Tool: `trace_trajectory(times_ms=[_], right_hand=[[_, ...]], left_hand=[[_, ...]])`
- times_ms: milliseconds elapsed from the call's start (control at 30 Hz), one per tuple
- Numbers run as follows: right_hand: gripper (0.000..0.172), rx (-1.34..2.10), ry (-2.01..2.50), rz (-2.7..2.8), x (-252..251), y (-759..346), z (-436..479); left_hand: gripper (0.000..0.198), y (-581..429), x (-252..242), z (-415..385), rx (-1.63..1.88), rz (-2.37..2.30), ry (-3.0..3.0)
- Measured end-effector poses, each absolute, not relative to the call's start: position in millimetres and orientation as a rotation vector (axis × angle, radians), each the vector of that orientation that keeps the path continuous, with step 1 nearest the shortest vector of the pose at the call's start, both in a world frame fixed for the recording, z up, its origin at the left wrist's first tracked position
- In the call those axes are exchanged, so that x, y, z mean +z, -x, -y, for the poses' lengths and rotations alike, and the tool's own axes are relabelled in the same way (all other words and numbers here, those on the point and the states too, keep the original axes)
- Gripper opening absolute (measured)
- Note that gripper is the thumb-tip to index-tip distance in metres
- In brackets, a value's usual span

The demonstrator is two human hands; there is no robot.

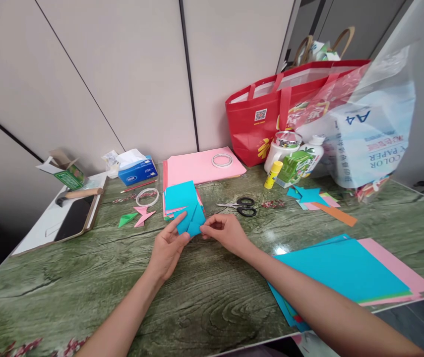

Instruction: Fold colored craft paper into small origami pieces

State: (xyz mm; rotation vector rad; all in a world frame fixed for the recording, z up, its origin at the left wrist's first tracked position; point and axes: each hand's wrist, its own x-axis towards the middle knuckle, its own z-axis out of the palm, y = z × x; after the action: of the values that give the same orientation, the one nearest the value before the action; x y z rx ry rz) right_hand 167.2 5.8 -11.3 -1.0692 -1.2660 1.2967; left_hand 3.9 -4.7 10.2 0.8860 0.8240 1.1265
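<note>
The folded blue paper (192,221) is pinched in each grip, left hand (169,248) and right hand (224,232); edges are best kept flush.

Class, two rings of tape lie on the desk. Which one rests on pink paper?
The far tape ring, lying on the pink paper stack. The near tape ring sits on the bare green table.

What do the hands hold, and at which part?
A folded blue paper: left hand at its left edge, right hand at its right corner.
</note>
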Motion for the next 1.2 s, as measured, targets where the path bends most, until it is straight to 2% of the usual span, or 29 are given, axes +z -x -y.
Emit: trace_trajectory(times_ms=[367, 633, 1200], right_hand=[[0.028, 1.427, 0.949, 1.081, -11.6, -162.3, -4.2], [0.032, 1.38, 0.93, 1.179, -12.5, -168.3, -6.8], [0.027, 1.494, 0.87, 1.036, -8.2, -165.8, -4.3]], left_hand=[[0.052, -4.6, 5.3, 3.9, 1.198, -0.938, -0.892], [0.053, -4.8, 6.5, 3.0, 1.283, -0.97, -0.877], [0.052, -6.8, 7.4, 4.4, 1.315, -0.972, -0.877]])
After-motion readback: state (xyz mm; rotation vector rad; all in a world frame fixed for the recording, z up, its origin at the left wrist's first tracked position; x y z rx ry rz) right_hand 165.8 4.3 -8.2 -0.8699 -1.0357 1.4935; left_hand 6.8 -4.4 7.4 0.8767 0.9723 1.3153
